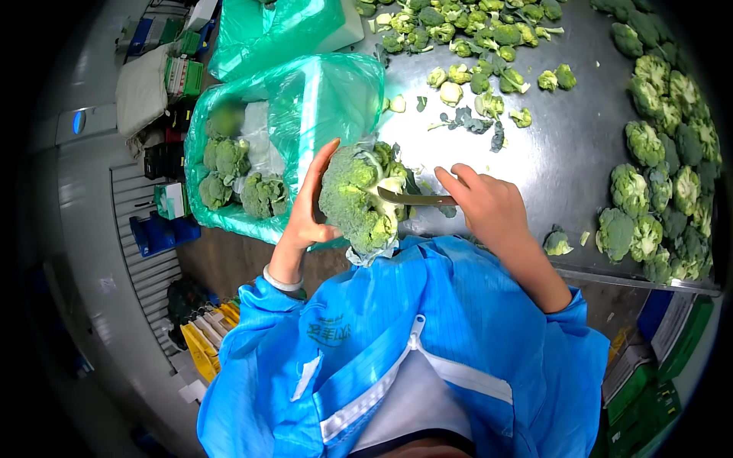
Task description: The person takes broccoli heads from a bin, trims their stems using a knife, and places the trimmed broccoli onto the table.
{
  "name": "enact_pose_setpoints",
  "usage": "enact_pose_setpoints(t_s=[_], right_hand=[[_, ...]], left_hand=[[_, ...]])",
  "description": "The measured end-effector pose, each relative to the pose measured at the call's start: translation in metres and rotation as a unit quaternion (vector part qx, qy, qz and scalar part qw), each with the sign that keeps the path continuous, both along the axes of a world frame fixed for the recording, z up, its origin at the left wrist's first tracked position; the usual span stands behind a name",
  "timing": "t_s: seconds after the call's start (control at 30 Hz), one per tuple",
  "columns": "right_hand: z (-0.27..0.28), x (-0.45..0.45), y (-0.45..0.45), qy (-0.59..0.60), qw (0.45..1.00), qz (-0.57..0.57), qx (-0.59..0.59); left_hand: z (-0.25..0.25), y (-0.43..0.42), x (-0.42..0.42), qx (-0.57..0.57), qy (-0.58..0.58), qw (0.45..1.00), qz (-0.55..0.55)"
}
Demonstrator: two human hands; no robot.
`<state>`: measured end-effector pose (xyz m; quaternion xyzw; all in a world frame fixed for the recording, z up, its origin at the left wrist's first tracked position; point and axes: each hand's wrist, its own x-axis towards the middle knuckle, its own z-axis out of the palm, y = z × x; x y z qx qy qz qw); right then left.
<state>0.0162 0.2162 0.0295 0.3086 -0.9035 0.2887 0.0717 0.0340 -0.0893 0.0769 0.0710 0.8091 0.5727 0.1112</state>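
Observation:
My left hand (309,206) grips a large broccoli head (353,200) from its left side, thumb low and fingers up along the florets. The stem side of the head is turned to the right. In my right hand (489,206) is a knife with a curved blade (416,198), its tip at the pale stalk of the broccoli. The knife's handle is hidden inside my fist. Left of my left hand stands a box lined with green plastic (336,84), with several broccoli heads (263,195) and a clear plastic piece (257,130) in it.
A metal table (565,160) spreads to the right. Cut florets (489,34) and leaf scraps (466,120) lie at its far side, and whole broccoli heads (645,145) are piled along its right edge. A second green-lined box (267,34) stands behind the first.

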Motion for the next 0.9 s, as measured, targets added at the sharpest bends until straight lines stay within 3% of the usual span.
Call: enact_pose_setpoints(t_s=[0.27, 0.47, 0.53, 0.57, 0.67, 0.83, 0.9], right_hand=[[-0.012, 0.002, 0.006, -0.05, 0.991, 0.056, 0.111], [-0.084, 0.015, 0.008, -0.113, 0.947, -0.177, 0.242], [-0.101, 0.015, 0.026, -0.247, 0.954, -0.165, -0.027], [-0.108, 0.017, 0.03, -0.31, 0.925, -0.147, -0.164], [-0.057, 0.014, 0.014, -0.4, 0.832, -0.129, -0.362], [-0.03, -0.011, -0.001, -0.409, 0.803, -0.088, -0.424], [-0.048, -0.015, 0.013, -0.449, 0.702, -0.143, -0.534]], left_hand=[[0.004, 0.013, 0.0, -0.031, -0.057, 0.997, -0.035], [-0.01, 0.037, 0.001, -0.08, -0.088, 0.992, 0.036], [-0.011, 0.039, -0.004, -0.09, -0.053, 0.993, 0.045], [-0.011, 0.038, -0.002, -0.099, -0.04, 0.993, 0.055], [-0.014, 0.047, -0.012, -0.118, -0.007, 0.993, 0.001], [-0.025, 0.071, -0.027, -0.162, 0.096, 0.971, -0.15], [-0.039, 0.061, -0.029, -0.02, -0.019, 0.998, -0.059]])
